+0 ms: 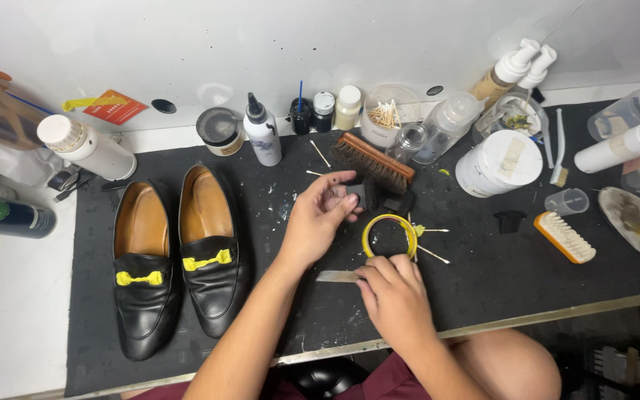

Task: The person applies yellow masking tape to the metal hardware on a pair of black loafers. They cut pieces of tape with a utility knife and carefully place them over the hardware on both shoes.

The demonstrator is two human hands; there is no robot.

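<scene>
Left hand [320,215] is pinching a small black sponge [363,194], right hand [394,292] is closed on a tape roll [389,235] and blade [337,276], so 1 slip could nick a finger.

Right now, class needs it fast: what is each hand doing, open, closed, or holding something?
Left hand: closed on a small black block.
Right hand: closed on a flat metal blade, by the yellow tape roll.

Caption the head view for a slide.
Left hand holds a small black block; right hand rests beside black loafers.
</scene>
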